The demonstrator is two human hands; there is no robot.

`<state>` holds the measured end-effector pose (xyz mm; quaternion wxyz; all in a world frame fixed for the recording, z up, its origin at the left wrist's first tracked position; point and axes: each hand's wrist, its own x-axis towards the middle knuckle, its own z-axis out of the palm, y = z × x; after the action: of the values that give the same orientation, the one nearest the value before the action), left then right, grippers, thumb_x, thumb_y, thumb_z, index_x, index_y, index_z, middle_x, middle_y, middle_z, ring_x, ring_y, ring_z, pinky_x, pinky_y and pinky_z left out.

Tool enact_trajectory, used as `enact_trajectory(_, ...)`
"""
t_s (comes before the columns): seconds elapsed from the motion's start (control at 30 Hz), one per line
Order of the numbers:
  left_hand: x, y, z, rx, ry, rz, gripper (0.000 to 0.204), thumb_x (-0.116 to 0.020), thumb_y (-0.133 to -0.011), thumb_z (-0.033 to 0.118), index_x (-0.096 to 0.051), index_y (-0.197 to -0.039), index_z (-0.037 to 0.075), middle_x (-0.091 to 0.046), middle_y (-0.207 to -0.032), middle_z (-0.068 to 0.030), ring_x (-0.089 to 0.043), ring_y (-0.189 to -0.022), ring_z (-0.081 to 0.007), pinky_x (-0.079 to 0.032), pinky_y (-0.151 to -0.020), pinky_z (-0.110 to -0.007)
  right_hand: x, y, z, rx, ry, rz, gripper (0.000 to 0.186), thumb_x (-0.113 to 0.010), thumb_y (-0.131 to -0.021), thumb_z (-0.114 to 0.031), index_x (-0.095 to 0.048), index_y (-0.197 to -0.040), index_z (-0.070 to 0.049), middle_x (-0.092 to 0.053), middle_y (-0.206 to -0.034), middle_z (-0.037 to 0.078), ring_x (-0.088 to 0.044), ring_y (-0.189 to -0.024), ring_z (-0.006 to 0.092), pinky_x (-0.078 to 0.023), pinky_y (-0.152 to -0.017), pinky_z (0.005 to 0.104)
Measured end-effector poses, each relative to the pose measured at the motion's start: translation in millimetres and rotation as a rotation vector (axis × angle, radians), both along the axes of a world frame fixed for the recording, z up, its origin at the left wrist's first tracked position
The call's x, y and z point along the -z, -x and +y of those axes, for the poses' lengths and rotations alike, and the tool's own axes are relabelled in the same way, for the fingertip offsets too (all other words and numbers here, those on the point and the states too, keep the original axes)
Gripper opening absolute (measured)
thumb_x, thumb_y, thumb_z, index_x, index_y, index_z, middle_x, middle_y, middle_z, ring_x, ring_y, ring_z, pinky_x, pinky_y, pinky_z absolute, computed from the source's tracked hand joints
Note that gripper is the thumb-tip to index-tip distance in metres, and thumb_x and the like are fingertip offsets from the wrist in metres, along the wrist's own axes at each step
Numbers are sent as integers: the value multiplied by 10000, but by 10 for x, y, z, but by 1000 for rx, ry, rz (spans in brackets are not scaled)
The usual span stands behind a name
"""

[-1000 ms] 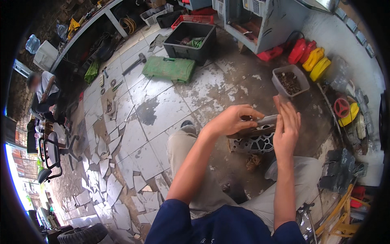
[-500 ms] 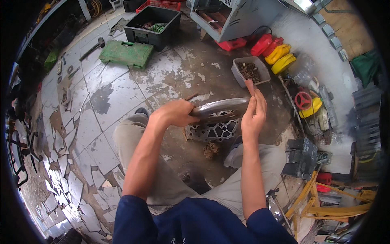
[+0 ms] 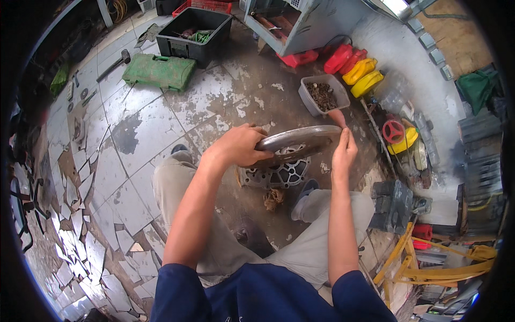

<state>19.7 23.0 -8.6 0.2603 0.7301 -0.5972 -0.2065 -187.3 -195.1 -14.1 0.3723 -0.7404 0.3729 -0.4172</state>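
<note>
A round metal disc with a shiny rim is held tilted above the floor between my two hands. My left hand is closed round its left edge, thumb below the rim. At the right edge, my right hand pinches a reddish-brown strip, perhaps sandpaper, against the rim. The far side of the disc is hidden. Beneath it, between my feet, lies a cast metal housing with web-like openings. A crumpled brown rag sits just nearer to me.
Beyond my right hand stands a plastic tub of small brown parts. Red and yellow containers line the right wall. A green case, a black crate and a hammer lie far left. Broken tiles cover the near left.
The disc and my right hand have shifted slightly right, and the right hand sits a little lower. The strip, upright before, now bends over to the left. The whole view has shifted a little.
</note>
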Motion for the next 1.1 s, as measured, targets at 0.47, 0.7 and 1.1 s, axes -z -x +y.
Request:
enact_trajectory(0.47, -184, 83, -41, -48, -34, 193, 461, -722, -888, 409, -704, -1100, 0, -708, -926, -255, -684, -873, -412, -524, -769, -465, -322, -170, 292, -232, 275, 7, 335, -470, -1058, -156, -663, -1304, -35, -652, -1330, 138, -596, -1252, 307, -413, -1099, 412)
enact_trajectory(0.7, 110, -1, -36, -49, 23, 199, 421, -721, -884, 327, -681, -1153, 6, -709, -955, -258, -678, -884, -417, -526, -787, -473, -504, -361, 729, -417, 657, 209, 276, -561, -999, -109, -700, -1229, -44, -665, -1291, 121, -566, -1280, 313, -398, -1116, 435)
enact_trajectory(1.1, 103, -35, 4, -65, -12, 178, 381, -701, -894, 291, -660, -1133, -4, -694, -944, -277, -667, -895, -441, -523, -779, -476, -514, -495, 962, -569, 854, 368, 279, -637, -937, -114, -715, -1201, -64, -664, -1291, 112, -573, -1270, 280, -373, -1123, 472)
